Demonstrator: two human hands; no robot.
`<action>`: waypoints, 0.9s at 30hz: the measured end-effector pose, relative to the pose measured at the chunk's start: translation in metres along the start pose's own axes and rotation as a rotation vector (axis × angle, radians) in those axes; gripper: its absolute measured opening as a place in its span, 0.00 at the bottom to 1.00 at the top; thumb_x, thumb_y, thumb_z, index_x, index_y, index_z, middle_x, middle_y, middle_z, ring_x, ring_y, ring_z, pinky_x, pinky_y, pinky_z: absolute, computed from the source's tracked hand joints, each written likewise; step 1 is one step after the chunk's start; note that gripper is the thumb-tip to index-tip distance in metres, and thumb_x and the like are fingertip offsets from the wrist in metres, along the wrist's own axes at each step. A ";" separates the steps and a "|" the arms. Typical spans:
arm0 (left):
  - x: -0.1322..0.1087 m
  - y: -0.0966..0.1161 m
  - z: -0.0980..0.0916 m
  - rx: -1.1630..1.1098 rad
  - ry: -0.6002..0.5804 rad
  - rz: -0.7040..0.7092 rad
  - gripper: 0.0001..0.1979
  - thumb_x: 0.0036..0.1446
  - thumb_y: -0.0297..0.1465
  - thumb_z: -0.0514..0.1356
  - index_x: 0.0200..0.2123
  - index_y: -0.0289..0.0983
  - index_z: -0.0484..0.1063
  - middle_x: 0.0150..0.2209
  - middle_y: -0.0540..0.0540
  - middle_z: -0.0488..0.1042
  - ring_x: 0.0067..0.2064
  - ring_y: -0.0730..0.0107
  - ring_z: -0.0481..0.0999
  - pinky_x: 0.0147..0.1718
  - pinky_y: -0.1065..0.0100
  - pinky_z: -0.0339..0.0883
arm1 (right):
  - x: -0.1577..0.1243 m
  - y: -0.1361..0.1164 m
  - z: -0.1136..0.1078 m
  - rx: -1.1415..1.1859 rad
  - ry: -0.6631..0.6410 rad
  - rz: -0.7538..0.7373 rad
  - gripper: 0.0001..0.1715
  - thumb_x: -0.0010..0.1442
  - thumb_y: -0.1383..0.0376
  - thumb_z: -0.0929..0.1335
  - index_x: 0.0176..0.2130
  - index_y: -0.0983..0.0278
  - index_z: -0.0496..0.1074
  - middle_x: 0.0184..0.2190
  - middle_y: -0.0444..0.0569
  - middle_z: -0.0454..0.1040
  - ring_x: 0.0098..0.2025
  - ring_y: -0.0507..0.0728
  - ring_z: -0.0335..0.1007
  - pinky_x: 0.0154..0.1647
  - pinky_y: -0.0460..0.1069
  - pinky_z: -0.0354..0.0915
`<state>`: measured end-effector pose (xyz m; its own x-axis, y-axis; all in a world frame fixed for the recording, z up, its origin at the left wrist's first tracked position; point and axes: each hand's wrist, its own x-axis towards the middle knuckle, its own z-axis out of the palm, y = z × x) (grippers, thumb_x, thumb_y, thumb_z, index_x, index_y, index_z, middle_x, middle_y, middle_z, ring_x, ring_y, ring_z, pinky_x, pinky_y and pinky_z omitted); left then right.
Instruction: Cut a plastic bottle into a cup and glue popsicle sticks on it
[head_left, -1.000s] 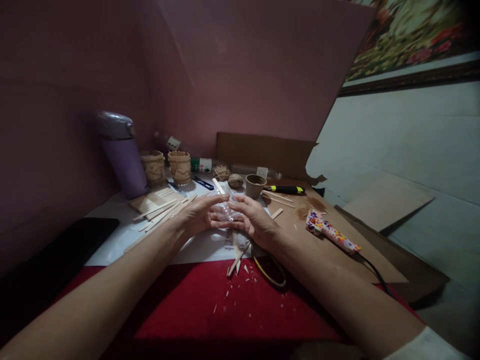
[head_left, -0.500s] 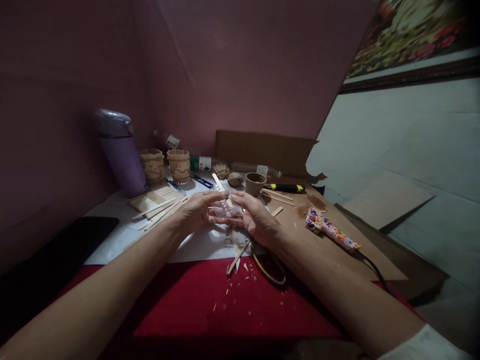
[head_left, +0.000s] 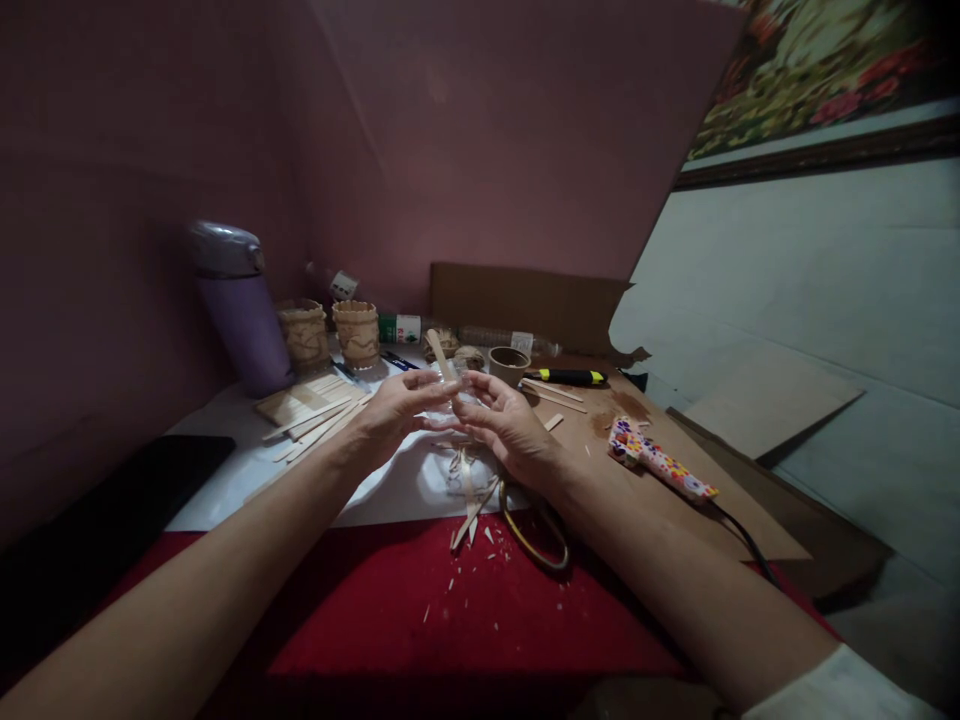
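My left hand (head_left: 396, 410) and my right hand (head_left: 508, 428) meet above the white sheet (head_left: 390, 490), fingertips pinched together. Between them they hold a flat wooden stick (head_left: 437, 353) that points up and away from me. Something clear and glossy also shows at the fingertips, but I cannot make out what it is. Below the hands lies a crumpled clear plastic piece (head_left: 463, 472) with cut stick scraps (head_left: 469, 520) on and around it.
At the back left stand a purple flask (head_left: 238, 305) and two stick-clad cups (head_left: 358, 333). Loose sticks (head_left: 315, 412) lie beside them. A paper cup (head_left: 509, 365), a yellow-black knife (head_left: 567, 377), a patterned glue gun (head_left: 657, 459) and yellow-handled scissors (head_left: 537, 527) lie to the right.
Both hands have risen off the sheet and drawn their fingertips together. The wooden stick now stands up between them, and the clear plastic is left on the sheet.
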<state>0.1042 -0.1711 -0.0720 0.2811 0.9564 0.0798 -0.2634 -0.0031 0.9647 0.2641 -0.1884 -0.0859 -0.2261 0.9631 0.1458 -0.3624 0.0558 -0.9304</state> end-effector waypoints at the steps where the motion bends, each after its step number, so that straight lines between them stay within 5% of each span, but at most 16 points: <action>1: 0.000 0.000 0.001 -0.012 0.003 0.012 0.23 0.36 0.37 0.77 0.34 0.31 0.76 0.35 0.42 0.77 0.32 0.68 0.77 0.30 0.67 0.73 | 0.001 0.001 0.000 0.003 0.009 0.000 0.29 0.43 0.65 0.79 0.45 0.59 0.70 0.53 0.50 0.71 0.52 0.60 0.70 0.50 0.54 0.72; 11: 0.004 -0.004 0.000 -0.061 0.092 -0.040 0.19 0.40 0.37 0.75 0.31 0.31 0.77 0.31 0.43 0.76 0.30 0.69 0.76 0.27 0.69 0.72 | 0.004 0.006 0.000 -0.034 0.099 -0.050 0.24 0.49 0.56 0.76 0.43 0.62 0.71 0.48 0.50 0.72 0.50 0.58 0.70 0.44 0.52 0.70; 15: 0.004 -0.002 -0.001 -0.159 0.153 -0.116 0.16 0.43 0.35 0.73 0.32 0.32 0.75 0.34 0.40 0.77 0.34 0.63 0.78 0.30 0.64 0.75 | 0.006 0.002 -0.005 -0.230 0.255 -0.247 0.16 0.55 0.54 0.72 0.39 0.61 0.74 0.39 0.47 0.75 0.43 0.56 0.70 0.42 0.51 0.67; 18: 0.003 -0.003 0.000 -0.152 0.142 -0.142 0.17 0.42 0.35 0.73 0.32 0.32 0.74 0.33 0.40 0.76 0.34 0.62 0.78 0.32 0.62 0.75 | 0.005 0.000 -0.006 -0.399 0.251 -0.390 0.10 0.57 0.58 0.70 0.36 0.61 0.75 0.36 0.47 0.76 0.40 0.56 0.70 0.42 0.51 0.65; 27: 0.000 -0.014 0.009 0.368 0.096 0.167 0.27 0.34 0.36 0.77 0.38 0.32 0.75 0.36 0.42 0.77 0.38 0.61 0.76 0.37 0.64 0.69 | 0.008 -0.005 -0.011 -0.518 0.231 -0.489 0.11 0.54 0.56 0.74 0.36 0.59 0.76 0.37 0.47 0.72 0.40 0.57 0.68 0.46 0.53 0.66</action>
<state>0.1159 -0.1735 -0.0836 0.1705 0.9568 0.2357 0.0539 -0.2479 0.9673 0.2738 -0.1783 -0.0841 0.0680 0.8243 0.5621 0.1127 0.5534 -0.8252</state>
